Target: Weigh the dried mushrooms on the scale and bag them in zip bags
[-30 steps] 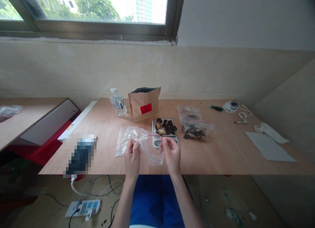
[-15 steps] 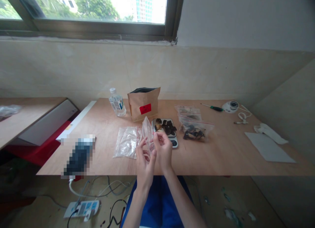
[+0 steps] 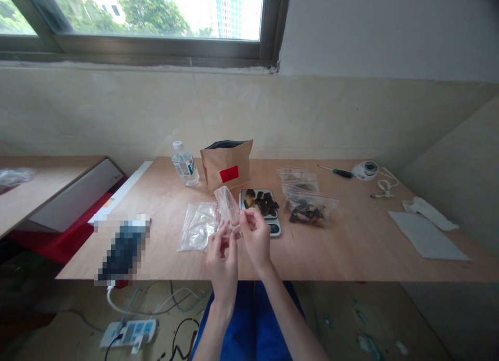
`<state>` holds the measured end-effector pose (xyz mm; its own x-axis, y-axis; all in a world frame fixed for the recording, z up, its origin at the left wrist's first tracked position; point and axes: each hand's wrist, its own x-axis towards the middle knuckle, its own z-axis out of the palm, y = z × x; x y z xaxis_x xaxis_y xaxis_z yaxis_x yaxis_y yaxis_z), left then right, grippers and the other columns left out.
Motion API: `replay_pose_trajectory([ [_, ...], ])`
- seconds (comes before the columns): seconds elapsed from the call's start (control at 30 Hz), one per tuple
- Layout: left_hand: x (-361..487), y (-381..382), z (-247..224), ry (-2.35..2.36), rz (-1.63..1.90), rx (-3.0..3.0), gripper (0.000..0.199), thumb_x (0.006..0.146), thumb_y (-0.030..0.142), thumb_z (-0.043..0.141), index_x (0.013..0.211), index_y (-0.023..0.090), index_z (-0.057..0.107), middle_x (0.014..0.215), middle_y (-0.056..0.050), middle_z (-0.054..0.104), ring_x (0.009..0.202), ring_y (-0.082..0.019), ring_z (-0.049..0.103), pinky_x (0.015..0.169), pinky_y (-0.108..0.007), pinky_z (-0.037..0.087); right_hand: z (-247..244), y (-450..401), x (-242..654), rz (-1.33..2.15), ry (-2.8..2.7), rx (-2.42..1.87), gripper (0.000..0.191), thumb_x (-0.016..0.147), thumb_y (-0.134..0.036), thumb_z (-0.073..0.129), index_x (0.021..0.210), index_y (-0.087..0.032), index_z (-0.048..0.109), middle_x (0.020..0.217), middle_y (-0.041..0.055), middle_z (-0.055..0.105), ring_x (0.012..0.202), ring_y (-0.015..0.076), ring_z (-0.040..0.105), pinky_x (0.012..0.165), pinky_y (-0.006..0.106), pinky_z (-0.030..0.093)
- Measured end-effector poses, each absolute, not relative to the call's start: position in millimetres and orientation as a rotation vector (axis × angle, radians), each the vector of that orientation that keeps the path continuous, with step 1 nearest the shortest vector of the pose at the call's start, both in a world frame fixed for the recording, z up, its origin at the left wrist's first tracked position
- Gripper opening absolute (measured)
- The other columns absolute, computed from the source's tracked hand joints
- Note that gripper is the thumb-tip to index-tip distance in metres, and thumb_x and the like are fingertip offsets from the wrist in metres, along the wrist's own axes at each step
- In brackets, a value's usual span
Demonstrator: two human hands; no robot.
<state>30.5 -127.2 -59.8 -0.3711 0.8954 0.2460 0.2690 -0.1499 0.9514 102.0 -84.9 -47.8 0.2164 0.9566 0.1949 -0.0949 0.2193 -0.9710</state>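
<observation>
Between my two hands is a clear plastic zip bag [image 3: 227,204], its far end pointing up and left. The fingers of my left hand [image 3: 224,252] are closed on the bag's near edge. My right hand [image 3: 255,233] pinches the same bag at its right side, thumb against fingertips. Just beyond my right hand stands a white digital scale [image 3: 275,229] bearing dark dried mushroom pieces [image 3: 265,202]. A stack of flat clear bags [image 3: 198,228] lies left of my hands. Filled zip bags [image 3: 307,213] of similar dark pieces lie right of the scale.
Behind the scale stands an open brown paper pouch [image 3: 227,166] with a red label, beside a water bottle [image 3: 185,166]. A pixelated dark device [image 3: 125,249] lies at left. A screwdriver [image 3: 343,172], a white dome camera [image 3: 365,169] and white paper [image 3: 429,236] are at right.
The clear bag has tilted to the left and its near edge has turned. My left hand has moved slightly left and down; my right hand still pinches the bag.
</observation>
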Motion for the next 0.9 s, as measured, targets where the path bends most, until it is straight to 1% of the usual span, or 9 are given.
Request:
replay_pose_trajectory([
  [0.1,26.2,-124.3,-63.0,1.656,1.625,1.290,0.037,0.085,0.035,0.051,0.119,0.022,0.058,0.091,-0.004,0.055,0.073,-0.012,0.055,0.063,-0.022,0.045,-53.0,-82.1,111.8,0.979,-1.056,-1.105,0.025,0.085,-0.044,0.050,0.085,-0.020,0.052,0.064,-0.0007,0.061,0.053,0.0136,0.061,0.050,0.024,0.050],
  [0.17,19.5,-118.6,-62.5,1.734,1.660,1.265,0.038,0.084,0.035,0.052,0.118,0.022,0.060,0.081,-0.001,0.052,0.063,-0.009,0.050,0.057,-0.020,0.042,-56.3,-79.0,123.6,0.968,-1.079,-1.156,0.027,0.086,-0.046,0.048,0.086,-0.020,0.053,0.063,-0.0004,0.060,0.051,0.0148,0.060,0.048,0.025,0.049],
  [0.2,15.8,-114.6,-61.4,1.765,1.662,1.258,0.037,0.084,0.035,0.052,0.117,0.021,0.061,0.077,0.000,0.050,0.060,-0.009,0.048,0.056,-0.020,0.040,-57.7,-76.5,130.9,0.946,-1.133,-1.175,0.027,0.087,-0.046,0.046,0.087,-0.019,0.054,0.067,0.0013,0.061,0.057,0.0161,0.062,0.051,0.026,0.050],
  [0.27,8.9,-104.9,-58.1,1.803,1.646,1.269,0.037,0.083,0.034,0.052,0.115,0.020,0.063,0.072,0.001,0.048,0.058,-0.009,0.047,0.056,-0.021,0.039,-60.8,-69.1,147.1,0.819,-1.323,-1.208,0.029,0.090,-0.042,0.041,0.091,-0.019,0.057,0.084,0.0065,0.065,0.079,0.0192,0.064,0.068,0.031,0.052],
  [0.37,3.6,-88.4,-53.4,1.845,1.640,1.318,0.036,0.082,0.034,0.051,0.112,0.018,0.065,0.072,0.000,0.050,0.060,-0.010,0.048,0.059,-0.023,0.040,-72.9,-50.5,171.7,0.417,-1.551,-1.313,0.030,0.090,-0.037,0.039,0.107,-0.019,0.057,0.112,0.0121,0.059,0.109,0.0231,0.052,0.094,0.041,0.041],
  [0.43,4.3,-78.2,-51.9,1.863,1.632,1.348,0.036,0.082,0.034,0.051,0.109,0.017,0.066,0.070,0.000,0.050,0.060,-0.011,0.048,0.060,-0.024,0.040,-88.5,-35.9,185.1,0.186,-1.591,-1.454,0.039,0.087,-0.038,0.044,0.118,-0.016,0.052,0.120,0.0158,0.053,0.116,0.0272,0.045,0.099,0.048,0.034],
  [0.53,10.0,-66.3,-52.8,1.872,1.623,1.380,0.034,0.082,0.033,0.050,0.104,0.016,0.069,0.068,0.000,0.050,0.059,-0.011,0.048,0.060,-0.025,0.039,-116.2,-19.7,197.8,0.092,-1.702,-1.645,0.051,0.083,-0.039,0.049,0.127,-0.014,0.046,0.120,0.0181,0.052,0.115,0.0309,0.044,0.096,0.051,0.034],
  [0.63,17.4,-58.7,-56.2,1.884,1.632,1.388,0.031,0.082,0.034,0.049,0.097,0.017,0.071,0.065,0.001,0.048,0.056,-0.011,0.044,0.059,-0.025,0.037,-134.7,-15.1,203.1,0.047,-1.776,-1.731,0.050,0.085,-0.035,0.047,0.130,-0.013,0.045,0.119,0.0180,0.054,0.110,0.0304,0.046,0.093,0.049,0.037],
  [0.9,29.3,-52.2,-61.7,1.906,1.636,1.393,0.031,0.086,0.030,0.044,0.100,0.018,0.069,0.068,-0.001,0.048,0.067,-0.015,0.047,0.069,-0.029,0.039,-134.1,-17.9,209.3,0.075,-1.608,-1.695,0.038,0.080,-0.029,0.052,0.114,-0.012,0.059,0.097,0.0153,0.058,0.093,0.0278,0.052,0.086,0.043,0.043],
])
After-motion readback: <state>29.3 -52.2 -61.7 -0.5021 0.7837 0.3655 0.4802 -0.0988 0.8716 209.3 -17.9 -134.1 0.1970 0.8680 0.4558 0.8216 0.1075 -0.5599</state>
